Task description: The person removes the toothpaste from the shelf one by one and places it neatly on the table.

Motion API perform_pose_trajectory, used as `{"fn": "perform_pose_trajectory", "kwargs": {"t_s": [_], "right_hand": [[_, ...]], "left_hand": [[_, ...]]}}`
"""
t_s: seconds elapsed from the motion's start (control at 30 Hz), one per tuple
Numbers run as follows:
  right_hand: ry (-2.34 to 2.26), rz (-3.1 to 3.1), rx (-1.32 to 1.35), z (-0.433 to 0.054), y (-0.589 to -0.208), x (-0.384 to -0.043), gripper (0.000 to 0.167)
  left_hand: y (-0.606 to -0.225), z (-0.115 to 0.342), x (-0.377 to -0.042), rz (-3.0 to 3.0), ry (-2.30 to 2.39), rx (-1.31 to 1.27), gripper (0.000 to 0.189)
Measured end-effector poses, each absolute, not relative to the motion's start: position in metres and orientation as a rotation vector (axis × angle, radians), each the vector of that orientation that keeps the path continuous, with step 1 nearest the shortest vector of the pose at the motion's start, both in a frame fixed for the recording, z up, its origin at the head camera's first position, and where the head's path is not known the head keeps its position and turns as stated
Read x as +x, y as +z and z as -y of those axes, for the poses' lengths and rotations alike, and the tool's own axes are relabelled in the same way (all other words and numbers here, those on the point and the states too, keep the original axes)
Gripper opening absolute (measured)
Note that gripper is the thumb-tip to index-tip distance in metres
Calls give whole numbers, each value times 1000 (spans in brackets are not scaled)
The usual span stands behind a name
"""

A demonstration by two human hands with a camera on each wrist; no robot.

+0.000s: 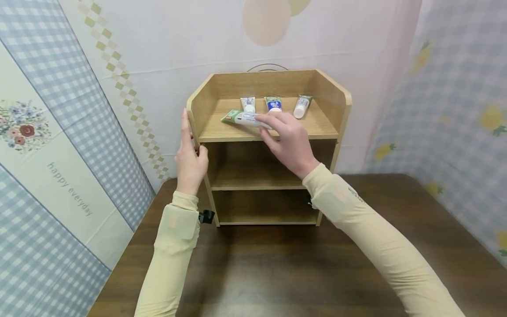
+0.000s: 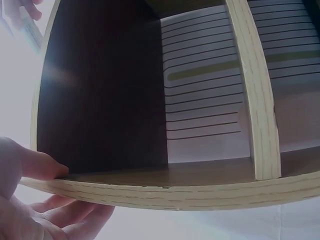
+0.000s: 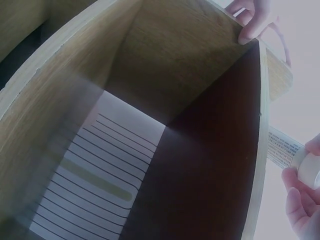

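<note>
A small wooden shelf (image 1: 261, 188) stands on the table, with a walled top and two levels below. My left hand (image 1: 190, 163) grips its left side panel; in the left wrist view the thumb (image 2: 42, 166) lies inside the panel and the other fingers outside. Over the front of the top level, my right hand (image 1: 291, 143) pinches a green-and-white toothpaste tube (image 1: 243, 118) near its white cap (image 3: 310, 170). Behind it on the top board lie a white tube (image 1: 248, 104), a blue-labelled tube (image 1: 273, 104) and a tube with a green end (image 1: 303, 106), caps forward.
The dark wooden table (image 1: 269, 268) extends in front of the shelf and to both sides. Patterned cloth (image 1: 158, 44) hangs behind, with blue checked cloth (image 1: 35, 26) at the left. A black wrist camera (image 1: 206, 216) sits beside the left sleeve.
</note>
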State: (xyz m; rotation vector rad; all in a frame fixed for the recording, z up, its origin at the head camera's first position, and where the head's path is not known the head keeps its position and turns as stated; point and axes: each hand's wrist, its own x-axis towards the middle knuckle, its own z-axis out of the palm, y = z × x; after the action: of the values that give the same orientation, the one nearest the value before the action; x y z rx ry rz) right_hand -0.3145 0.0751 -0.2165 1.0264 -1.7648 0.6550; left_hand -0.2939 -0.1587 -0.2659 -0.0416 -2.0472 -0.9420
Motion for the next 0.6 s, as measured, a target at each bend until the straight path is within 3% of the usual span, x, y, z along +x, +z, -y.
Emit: {"fn": "perform_pose_trajectory", "kwargs": {"t_s": [0.6], "right_hand": [[723,1699,957,-103,-228,-292,24]], "left_hand": [[-271,158,-297,2033,-906,-78,85]]}}
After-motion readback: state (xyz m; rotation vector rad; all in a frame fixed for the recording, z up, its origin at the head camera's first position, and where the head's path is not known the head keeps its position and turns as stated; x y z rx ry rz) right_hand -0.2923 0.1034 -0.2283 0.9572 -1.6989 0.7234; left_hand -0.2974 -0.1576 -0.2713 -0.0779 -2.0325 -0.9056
